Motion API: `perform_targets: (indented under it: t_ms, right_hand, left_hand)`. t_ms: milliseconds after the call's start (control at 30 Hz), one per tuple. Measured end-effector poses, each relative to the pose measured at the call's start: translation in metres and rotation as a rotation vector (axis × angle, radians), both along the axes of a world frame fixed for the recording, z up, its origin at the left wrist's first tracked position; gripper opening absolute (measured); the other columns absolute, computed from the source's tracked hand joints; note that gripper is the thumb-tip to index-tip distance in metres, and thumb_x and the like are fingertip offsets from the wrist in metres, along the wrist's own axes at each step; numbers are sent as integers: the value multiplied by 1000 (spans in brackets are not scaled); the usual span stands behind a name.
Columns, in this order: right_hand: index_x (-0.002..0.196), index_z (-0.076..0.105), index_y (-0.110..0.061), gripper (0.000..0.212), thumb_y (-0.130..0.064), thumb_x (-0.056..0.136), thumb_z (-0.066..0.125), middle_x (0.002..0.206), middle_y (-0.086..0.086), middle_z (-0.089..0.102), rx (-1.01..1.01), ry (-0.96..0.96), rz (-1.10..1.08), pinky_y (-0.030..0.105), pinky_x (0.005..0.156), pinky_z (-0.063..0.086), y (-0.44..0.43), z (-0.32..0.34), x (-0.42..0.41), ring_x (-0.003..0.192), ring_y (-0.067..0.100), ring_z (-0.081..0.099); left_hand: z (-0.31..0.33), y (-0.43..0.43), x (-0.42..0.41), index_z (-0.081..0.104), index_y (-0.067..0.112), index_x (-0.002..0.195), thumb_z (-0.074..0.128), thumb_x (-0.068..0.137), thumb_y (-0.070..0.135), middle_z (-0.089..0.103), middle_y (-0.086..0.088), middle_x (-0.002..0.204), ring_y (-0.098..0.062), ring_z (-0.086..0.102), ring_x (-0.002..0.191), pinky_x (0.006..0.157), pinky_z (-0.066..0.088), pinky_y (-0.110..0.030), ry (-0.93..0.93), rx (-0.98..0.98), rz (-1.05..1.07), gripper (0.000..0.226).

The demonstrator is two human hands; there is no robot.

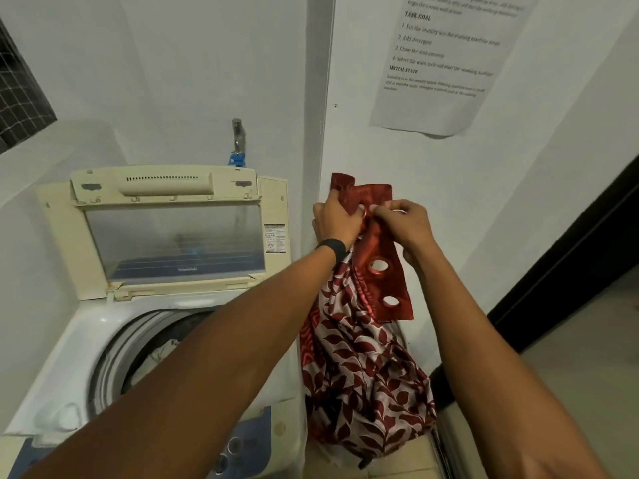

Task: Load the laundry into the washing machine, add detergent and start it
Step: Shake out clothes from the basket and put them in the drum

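A red curtain (371, 344) with a white leaf print and metal eyelets hangs in the air to the right of the washing machine (86, 340). My left hand (337, 221) grips its dark red top band. My right hand (403, 221) pinches the same band just beside it. The curtain's lower folds bunch near the floor. The top-loading machine stands at the left with its lid (173, 233) raised upright. Pale laundry (162, 354) lies inside the drum. The blue control panel (242, 447) shows at the machine's front edge, partly hidden by my left forearm.
A tap (238, 136) with a blue fitting sticks out of the white wall behind the lid. A printed task sheet (442, 60) hangs on the wall at upper right. A dark doorframe (570, 250) runs along the right, with tiled floor beyond.
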State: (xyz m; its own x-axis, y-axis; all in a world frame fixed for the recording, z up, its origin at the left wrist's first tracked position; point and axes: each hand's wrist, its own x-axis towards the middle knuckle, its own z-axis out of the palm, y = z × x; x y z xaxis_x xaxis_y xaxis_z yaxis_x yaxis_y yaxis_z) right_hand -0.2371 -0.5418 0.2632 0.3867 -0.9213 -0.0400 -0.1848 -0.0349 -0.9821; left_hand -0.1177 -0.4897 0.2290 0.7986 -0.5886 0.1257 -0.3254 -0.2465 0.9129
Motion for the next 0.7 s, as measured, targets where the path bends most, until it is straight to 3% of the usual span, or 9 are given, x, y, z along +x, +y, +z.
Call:
perform_targets:
  t_ms: [100,167,233,367,500,600,667,700]
  right_hand:
    - [109,70,0,22,-6,88,73,78,7,73,35,-96,20,23,57,55,3,-1,2,59,9,70]
    - [109,72,1,20,1,90,67,86,14,74,-7,-117,20,25,63,58,0,-3,1,67,13,72]
    - [110,73,0,20,1,91,69,95,16,75,-34,-130,30,25,70,60,-2,-4,-1,79,18,73]
    - [106,79,-10,17,-4,91,73,100,10,78,-34,-198,84,41,92,61,-5,-3,-7,98,25,76]
    - [122,69,-17,27,-11,96,65,110,4,76,-167,-261,135,37,95,58,1,-16,-21,107,15,72]
    - [125,56,-29,43,-40,90,78,114,-6,69,-197,106,283,30,84,60,5,-53,-43,99,8,71]
    - [122,63,-26,39,-45,90,76,110,-3,73,-229,377,364,40,88,60,2,-78,-54,99,19,73]
    - [117,68,-22,32,-42,92,74,104,-1,75,-261,410,350,43,87,60,-1,-83,-58,95,22,73]
  left_hand:
    - [0,2,-3,65,26,109,75,86,33,71,-4,108,-25,70,99,96,58,-44,199,-161,-149,27]
    - [3,7,-2,67,23,105,74,88,17,74,-2,101,-23,71,96,93,59,-40,355,-251,-224,20]
    - [6,11,0,71,16,107,75,83,18,77,-7,100,-26,73,93,86,60,-36,510,-282,-333,24]
    - [5,12,-1,67,12,127,79,87,18,77,-11,112,-27,75,101,89,61,-36,554,-241,-491,42]
    - [6,10,4,66,11,125,77,90,10,77,-9,109,-21,76,93,77,62,-28,575,-310,-425,37]
    - [10,9,15,66,18,116,74,94,13,75,-3,104,-13,74,86,72,61,-22,546,-330,-365,24]
    - [12,8,22,66,19,119,75,94,20,74,-3,109,-13,73,93,79,61,-24,504,-311,-364,27]
    - [11,7,25,66,17,123,76,94,24,74,-3,113,-13,72,97,84,60,-26,437,-281,-362,32]
